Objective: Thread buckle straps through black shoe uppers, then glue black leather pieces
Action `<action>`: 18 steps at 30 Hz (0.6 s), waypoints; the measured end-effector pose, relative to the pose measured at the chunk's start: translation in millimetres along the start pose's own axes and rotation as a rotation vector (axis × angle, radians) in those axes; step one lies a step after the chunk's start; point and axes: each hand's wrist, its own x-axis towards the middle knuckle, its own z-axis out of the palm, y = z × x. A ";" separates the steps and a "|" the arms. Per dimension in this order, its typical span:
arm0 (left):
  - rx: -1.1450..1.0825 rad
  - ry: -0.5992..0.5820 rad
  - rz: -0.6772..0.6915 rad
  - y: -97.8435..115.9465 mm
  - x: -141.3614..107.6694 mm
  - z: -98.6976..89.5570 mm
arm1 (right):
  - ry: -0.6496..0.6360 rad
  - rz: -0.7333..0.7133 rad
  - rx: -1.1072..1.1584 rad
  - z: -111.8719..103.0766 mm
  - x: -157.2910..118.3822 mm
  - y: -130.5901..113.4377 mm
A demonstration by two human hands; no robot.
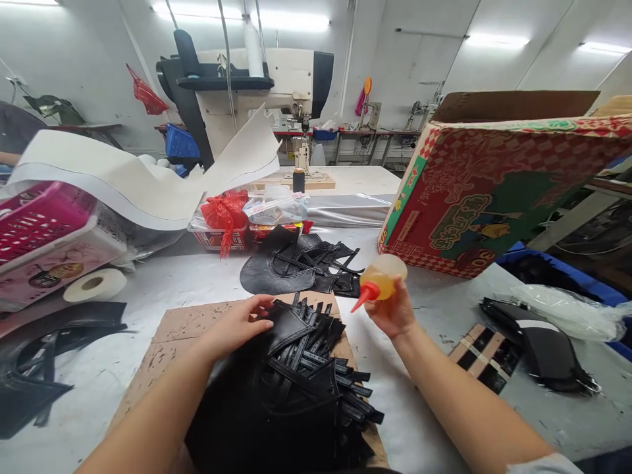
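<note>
In the head view my right hand [392, 313] is wrapped round a squeeze bottle [390, 268] with yellowish liquid inside. Its red nozzle [366, 296] tilts down to the left, above the table and apart from the leather. My left hand [244, 322] rests with bent, parted fingers at the upper left edge of a black leather piece [289, 326]. This piece has woven straps [301, 368] whose loose ends stick out to the right. Beneath it lies a worn cardboard sheet [172, 329]. More black strapped leather pieces [291, 263] lie just beyond the cardboard.
A large printed carton [459, 204] stands tilted at the right. Behind the work is a sewing machine [276, 99]. A pink basket [49, 214], a tape roll [95, 285] and another leather piece [49, 355] are at the left. A black strap pad [548, 349] lies right.
</note>
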 end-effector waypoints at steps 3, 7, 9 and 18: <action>0.204 0.174 -0.017 -11.6 -25.2 -20.4 | 0.103 0.102 0.167 -17.1 -41.0 -6.7; 0.391 0.315 -0.164 -39.8 -75.4 -33.2 | 0.253 0.154 0.272 -40.3 -98.4 -8.5; 0.439 0.328 -0.236 -51.4 -96.1 -27.3 | 0.299 0.147 0.306 -47.0 -119.9 -5.6; 0.351 0.515 -0.179 -55.0 -119.6 -1.6 | 0.377 0.064 0.397 -42.0 -139.8 0.7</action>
